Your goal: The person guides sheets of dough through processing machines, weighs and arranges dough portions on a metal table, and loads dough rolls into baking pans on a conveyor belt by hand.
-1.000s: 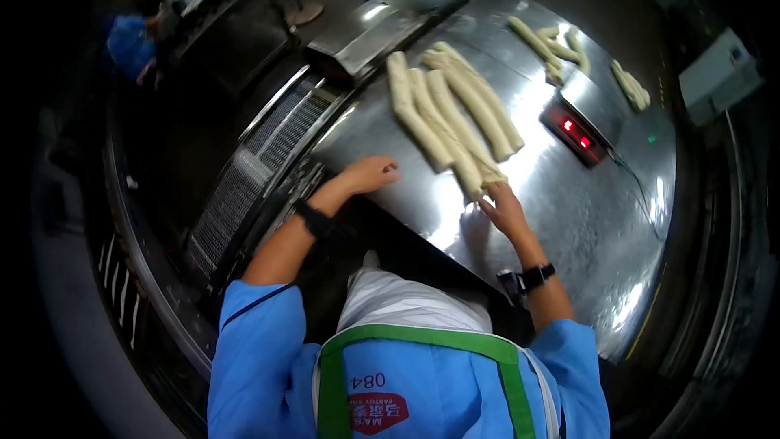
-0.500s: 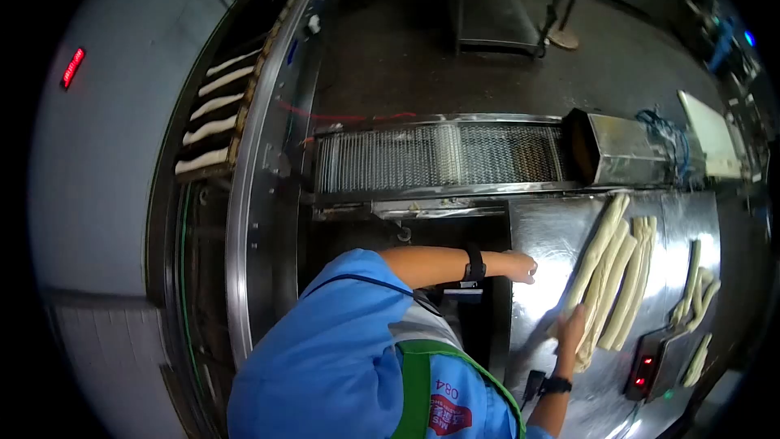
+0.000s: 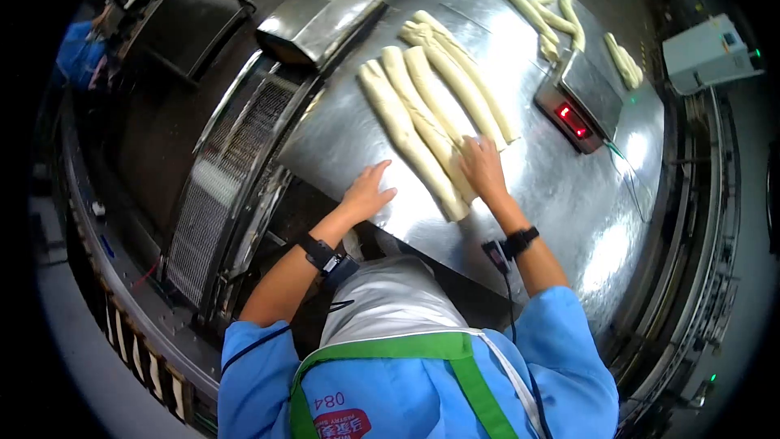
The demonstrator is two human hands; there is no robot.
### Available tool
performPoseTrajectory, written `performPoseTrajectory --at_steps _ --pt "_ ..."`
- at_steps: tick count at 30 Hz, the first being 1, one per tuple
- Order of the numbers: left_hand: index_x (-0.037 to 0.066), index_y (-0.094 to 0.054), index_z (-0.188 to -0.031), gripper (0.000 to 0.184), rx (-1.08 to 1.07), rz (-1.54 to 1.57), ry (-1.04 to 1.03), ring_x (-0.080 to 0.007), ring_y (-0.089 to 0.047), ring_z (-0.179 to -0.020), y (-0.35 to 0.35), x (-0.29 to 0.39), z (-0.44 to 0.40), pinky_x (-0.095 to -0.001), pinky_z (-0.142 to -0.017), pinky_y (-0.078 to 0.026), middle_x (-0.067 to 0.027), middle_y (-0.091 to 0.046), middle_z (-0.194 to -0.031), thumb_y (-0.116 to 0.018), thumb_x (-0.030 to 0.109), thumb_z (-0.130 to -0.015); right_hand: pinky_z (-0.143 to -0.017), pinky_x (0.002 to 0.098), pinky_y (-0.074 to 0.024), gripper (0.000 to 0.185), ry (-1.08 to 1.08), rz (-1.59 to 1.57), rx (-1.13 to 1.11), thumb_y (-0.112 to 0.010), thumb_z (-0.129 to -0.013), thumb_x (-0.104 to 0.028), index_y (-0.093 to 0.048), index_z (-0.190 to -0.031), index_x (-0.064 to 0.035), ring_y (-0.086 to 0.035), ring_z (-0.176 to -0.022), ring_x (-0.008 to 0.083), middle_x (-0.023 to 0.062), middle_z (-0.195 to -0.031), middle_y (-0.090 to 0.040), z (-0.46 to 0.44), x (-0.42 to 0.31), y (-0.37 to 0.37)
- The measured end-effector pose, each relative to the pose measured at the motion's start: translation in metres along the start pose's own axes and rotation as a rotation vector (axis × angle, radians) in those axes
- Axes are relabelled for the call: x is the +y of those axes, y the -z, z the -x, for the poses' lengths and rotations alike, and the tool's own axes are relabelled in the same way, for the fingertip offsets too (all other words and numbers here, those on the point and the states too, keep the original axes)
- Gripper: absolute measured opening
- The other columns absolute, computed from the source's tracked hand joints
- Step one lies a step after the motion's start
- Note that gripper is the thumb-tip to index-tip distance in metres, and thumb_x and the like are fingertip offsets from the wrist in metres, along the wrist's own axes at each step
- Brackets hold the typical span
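Observation:
Several long pale dough ropes (image 3: pixel 410 142) lie side by side, slanting across the steel table (image 3: pixel 552 219). My left hand (image 3: pixel 368 193) hovers at the table's near-left edge, open, thumb and fingers apart, holding nothing, left of the nearest rope. My right hand (image 3: pixel 483 167) is over the near part of a middle dough rope (image 3: pixel 431 85), its fingers curled down on it; the fingertips' contact is partly hidden. Further dough ropes (image 3: pixel 463 65) lie just to the right, one with a crumpled far end.
A digital scale (image 3: pixel 581 102) with red digits stands at the right, its cable trailing over the table. Smaller dough pieces (image 3: pixel 544 16) lie beyond it, another bundle (image 3: pixel 623 61) beside it. A mesh conveyor (image 3: pixel 236 171) runs along the left. A person in blue (image 3: pixel 77 53) is far left.
The view has swung right and closer over the table. My left hand has come back from its outstretched reach toward the table's near edge. My right hand stays at the dough ropes' near ends.

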State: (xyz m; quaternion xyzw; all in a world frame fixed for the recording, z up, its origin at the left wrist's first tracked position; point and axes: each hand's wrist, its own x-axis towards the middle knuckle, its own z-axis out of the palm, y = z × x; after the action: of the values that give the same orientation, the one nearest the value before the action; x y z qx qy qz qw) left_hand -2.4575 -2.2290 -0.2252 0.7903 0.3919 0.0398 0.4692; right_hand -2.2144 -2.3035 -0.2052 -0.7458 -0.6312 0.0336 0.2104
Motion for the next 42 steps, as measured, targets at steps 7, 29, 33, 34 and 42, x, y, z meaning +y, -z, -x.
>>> performPoseTrajectory --at_steps 7,29,33,34,42 --pt "0.017 -0.035 -0.125 0.056 0.135 -0.186 -0.046 -0.0385 -0.033 -0.111 0.017 0.027 -0.035 -0.0415 -0.094 -0.030 -0.0196 -0.029 -0.127 -0.056 0.021 -0.074 -0.077 0.0400 -0.0403 0.031 0.018 -0.110 0.000 -0.054 -0.071 -0.010 -0.050 -0.101 -0.0038 -0.048 -0.087 0.0345 0.0171 -0.095 -0.050 -0.114 0.035 -0.026" --pt "0.015 -0.026 -0.130 0.076 0.422 -0.216 -0.444 -0.0353 -0.033 -0.114 0.098 0.025 -0.147 -0.0418 -0.094 -0.028 -0.0188 -0.032 -0.126 -0.063 0.004 -0.065 -0.065 0.0372 -0.0429 0.024 0.404 -0.020 -0.019 -0.054 -0.065 -0.004 -0.045 -0.087 -0.0077 -0.050 -0.078 0.0280 0.0091 -0.087 -0.047 -0.191 -0.027 -0.006" --pt "0.012 -0.034 -0.120 0.067 0.335 -0.101 -0.608 -0.0310 -0.041 -0.106 0.100 0.047 -0.192 -0.0390 -0.088 -0.034 -0.0126 -0.044 -0.113 -0.062 -0.003 -0.062 -0.062 0.0375 -0.0420 0.018 0.344 -0.092 0.066 -0.053 -0.067 -0.004 -0.044 -0.082 -0.0056 -0.050 -0.074 0.0290 0.0112 -0.079 -0.047 -0.177 -0.015 0.009" --pt "0.010 -0.036 -0.116 0.063 0.341 -0.153 -0.642 -0.0303 -0.042 -0.105 0.103 0.054 -0.196 -0.0386 -0.087 -0.034 -0.0120 -0.047 -0.109 -0.062 -0.004 -0.061 -0.060 0.0377 -0.0411 0.014 0.326 -0.152 0.112 -0.052 -0.068 -0.004 -0.044 -0.079 -0.0046 -0.049 -0.072 0.0290 0.0124 -0.074 -0.046 -0.173 -0.011 0.012" --pt "0.011 -0.038 -0.115 0.049 0.025 0.514 -0.515 -0.0165 -0.054 -0.076 0.100 0.078 -0.208 -0.0260 -0.064 -0.044 -0.0068 -0.053 -0.091 -0.060 0.006 -0.072 -0.055 0.0291 -0.0413 0.018 -0.039 -0.447 0.123 -0.055 -0.069 -0.003 -0.045 -0.084 -0.0015 -0.049 -0.060 0.0181 0.0117 -0.072 -0.048 -0.152 -0.011 0.043"
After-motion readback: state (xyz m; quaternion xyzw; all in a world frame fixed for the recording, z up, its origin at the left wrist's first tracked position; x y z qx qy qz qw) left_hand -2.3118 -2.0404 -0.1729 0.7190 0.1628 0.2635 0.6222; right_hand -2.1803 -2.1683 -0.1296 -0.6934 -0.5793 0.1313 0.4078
